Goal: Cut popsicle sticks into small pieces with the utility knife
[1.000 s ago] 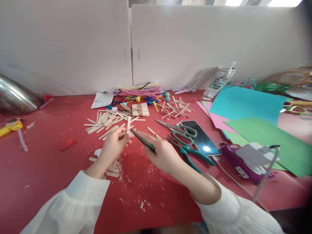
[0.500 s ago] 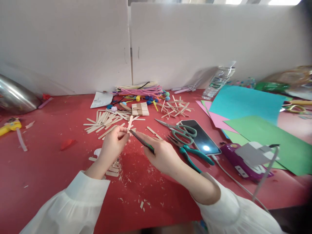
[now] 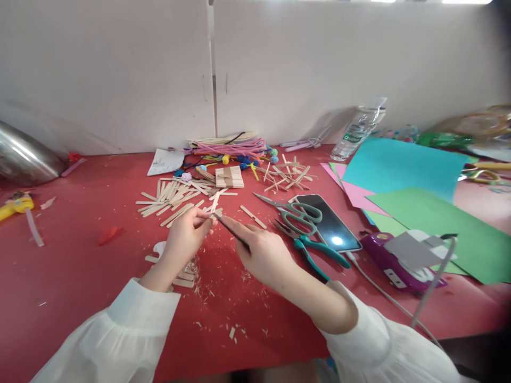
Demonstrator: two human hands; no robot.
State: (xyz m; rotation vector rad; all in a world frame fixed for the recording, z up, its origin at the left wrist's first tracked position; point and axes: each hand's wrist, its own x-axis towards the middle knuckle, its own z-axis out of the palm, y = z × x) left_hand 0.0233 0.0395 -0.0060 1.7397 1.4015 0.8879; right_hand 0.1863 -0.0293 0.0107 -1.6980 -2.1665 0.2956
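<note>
Pinched in the fingers of my left hand [image 3: 187, 231] is a pale wooden craft stick [image 3: 215, 202], its far end pointing up and away. My right hand [image 3: 265, 252] is closed around a dark utility knife [image 3: 231, 229]. The knife's tip meets the stick right at my left fingertips; how deep it cuts is too small to tell. Below my hands, wood shavings [image 3: 209, 292] are scattered over the red table [image 3: 255, 340]. A loose pile of craft sticks [image 3: 171, 197] lies just beyond my left hand.
Right of my hands lie scissors [image 3: 299, 215], teal-handled pliers [image 3: 305, 250] and a phone [image 3: 329, 223] with a cable. Farther right are coloured paper sheets [image 3: 411, 165] and a purple device [image 3: 391, 266]. A water bottle [image 3: 353, 135] leans at the back; a yellow glue gun [image 3: 18, 205] sits left.
The stick in my left hand has tilted slightly to the right. The knife has turned a little, showing less of its green side. Both hands stay almost in place.
</note>
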